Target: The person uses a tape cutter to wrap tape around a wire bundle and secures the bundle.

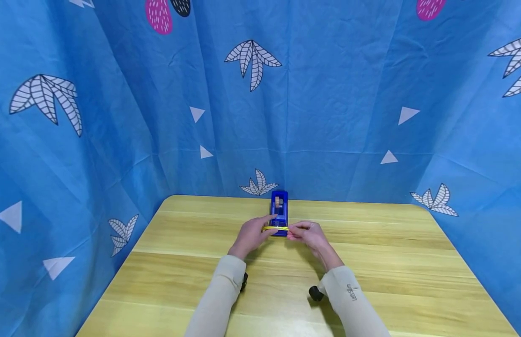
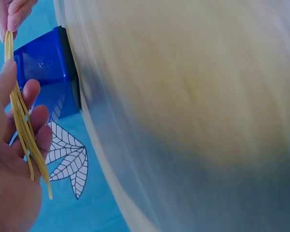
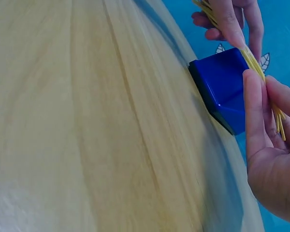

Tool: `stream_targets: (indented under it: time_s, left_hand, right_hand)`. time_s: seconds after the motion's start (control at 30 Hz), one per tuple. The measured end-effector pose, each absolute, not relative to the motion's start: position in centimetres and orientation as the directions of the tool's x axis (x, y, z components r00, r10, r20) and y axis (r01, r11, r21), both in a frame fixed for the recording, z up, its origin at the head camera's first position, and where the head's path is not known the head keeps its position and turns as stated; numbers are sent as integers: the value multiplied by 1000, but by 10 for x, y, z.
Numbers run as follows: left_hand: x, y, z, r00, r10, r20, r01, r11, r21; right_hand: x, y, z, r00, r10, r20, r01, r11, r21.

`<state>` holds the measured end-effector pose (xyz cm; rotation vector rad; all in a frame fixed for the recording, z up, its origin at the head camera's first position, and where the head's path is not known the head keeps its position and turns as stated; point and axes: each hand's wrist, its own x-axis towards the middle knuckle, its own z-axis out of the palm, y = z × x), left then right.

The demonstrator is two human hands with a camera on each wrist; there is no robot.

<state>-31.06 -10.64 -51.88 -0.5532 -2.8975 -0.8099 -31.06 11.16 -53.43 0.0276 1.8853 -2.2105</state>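
Note:
A bundle of thin yellow strands (image 1: 282, 228) stretches between my two hands over the near end of a blue tape dispenser (image 1: 285, 214). My left hand (image 1: 252, 235) pinches the bundle with its thumb on top, and in the left wrist view the loose ends of the strands (image 2: 26, 128) trail across the curled fingers. With thumb and fingertips, my right hand (image 1: 311, 235) pinches the other part, where short ends poke out past the fingers in the right wrist view. Inside the dispenser sits a small roll of tape (image 1: 277, 201).
The dispenser stands near the far edge of a light wooden table (image 1: 370, 243). Behind and beside the table hangs a blue curtain (image 1: 336, 117) with leaf and triangle prints. Dark wrist devices (image 1: 316, 293) show at both cuffs.

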Motion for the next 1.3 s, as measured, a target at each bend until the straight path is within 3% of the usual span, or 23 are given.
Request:
stream_targets:
  time_s: [0.2,0.3,0.4,0.53,0.67,0.9,1.3]
  left_hand:
    - [-312,-106,-522,-938,293,186,347,761,548]
    - [-312,-105,-522,-941,287,181,338,744,577]
    - [-312,-105,-523,-939,298,171,339,723,602]
    - [-312,-105,-524,-935,318,160,345,701,624]
    - [-313,-106,-525,-932,319,172,353,696,625]
    - [-313,-106,-527,-927,319,198,370,689,623]
    - [-315,-107,-527,-917,332,221,395,679,619]
  right_hand:
    - [-310,111,-535,-975,-163,-152,173,-119,-978]
    - [-310,111,-535,-980,-170,-106,113,-33,-993]
    - [-309,111,-531,-987,-157,-15,-19,212,-977]
    - [-305,110,-522,-982,-147,120,-184,578,-795]
    - [-304,104,-513,-957,-204,206,-288,738,-610]
    - [-303,87,-512,-883,-299,361,-433,814,-386]
    - [-302,76,-515,-792,-310,527,-526,785,-328]
